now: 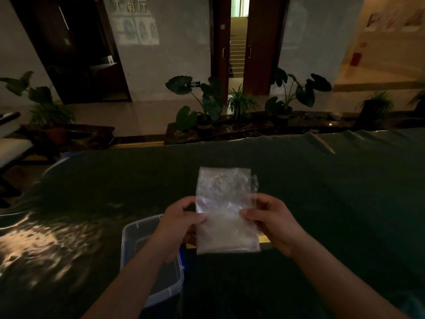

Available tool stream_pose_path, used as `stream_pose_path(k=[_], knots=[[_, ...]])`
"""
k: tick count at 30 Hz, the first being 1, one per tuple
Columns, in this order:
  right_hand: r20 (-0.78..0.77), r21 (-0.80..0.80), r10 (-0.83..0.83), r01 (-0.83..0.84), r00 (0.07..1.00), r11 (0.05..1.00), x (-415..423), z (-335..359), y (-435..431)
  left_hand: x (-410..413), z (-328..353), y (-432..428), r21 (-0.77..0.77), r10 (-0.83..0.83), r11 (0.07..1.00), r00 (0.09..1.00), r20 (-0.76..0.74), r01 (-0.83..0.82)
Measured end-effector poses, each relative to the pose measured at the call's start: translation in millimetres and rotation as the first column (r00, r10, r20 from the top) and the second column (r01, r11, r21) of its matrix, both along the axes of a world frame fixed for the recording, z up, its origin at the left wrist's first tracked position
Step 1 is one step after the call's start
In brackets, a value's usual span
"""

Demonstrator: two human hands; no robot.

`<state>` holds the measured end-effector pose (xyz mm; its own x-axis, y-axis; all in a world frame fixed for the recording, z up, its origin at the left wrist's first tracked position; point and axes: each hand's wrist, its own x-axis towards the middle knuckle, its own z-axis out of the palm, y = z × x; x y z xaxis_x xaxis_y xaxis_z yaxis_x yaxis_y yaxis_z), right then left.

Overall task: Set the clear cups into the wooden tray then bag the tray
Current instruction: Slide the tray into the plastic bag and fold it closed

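Observation:
A clear plastic bag [226, 210] is held up flat above the dark table, its upper half crinkled and shiny. My left hand [181, 223] pinches the bag's left edge with thumb and fingers. My right hand [273, 221] pinches its right edge at about the same height. Behind the bag's lower edge a thin strip of yellowish wood [263, 238] shows, perhaps the tray; most of it is hidden. No clear cups are visible.
An open clear plastic bin [128, 236] stands on the table under my left forearm. The table wears a dark green cloth [333, 192]. Beyond its far edge are potted plants [204, 104], a doorway with stairs, and a seat at the left.

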<state>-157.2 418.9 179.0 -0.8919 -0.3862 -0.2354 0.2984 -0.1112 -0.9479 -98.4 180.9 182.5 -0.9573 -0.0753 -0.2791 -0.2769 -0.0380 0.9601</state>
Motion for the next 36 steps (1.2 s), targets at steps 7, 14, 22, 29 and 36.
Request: stream_pose_path(k=[7, 14, 22, 29, 36], knots=[[0.017, -0.128, -0.008, 0.010, 1.000, 0.992, 4.3, 2.4, 2.7, 0.0, -1.6, 3.4, 0.199, 0.111, 0.973, 0.993, 0.050, -0.119], [0.150, -0.144, -0.008, 0.030, 0.989, 0.989, 5.0, -5.1, -1.3, 1.9, -6.4, 9.9, 0.337, 0.154, 0.918, 0.972, 0.176, -0.207], [-0.175, 0.277, -0.066, 0.113, 0.982, 0.954, 4.8, -13.5, -3.1, 5.3, -0.9, 14.3, 0.366, -0.117, 0.931, 0.958, 0.263, 0.014], [0.226, 0.016, -0.089, 0.088, 0.970, 0.996, 5.4, -19.3, -2.2, -0.9, -8.0, 25.8, 0.131, 0.087, 0.987, 0.992, 0.088, -0.098], [0.223, -0.032, 0.056, -0.050, 0.973, 0.998, 8.7, -20.2, -1.5, -1.6, -12.1, 27.4, -0.063, 0.137, 0.988, 0.986, -0.097, -0.143]])
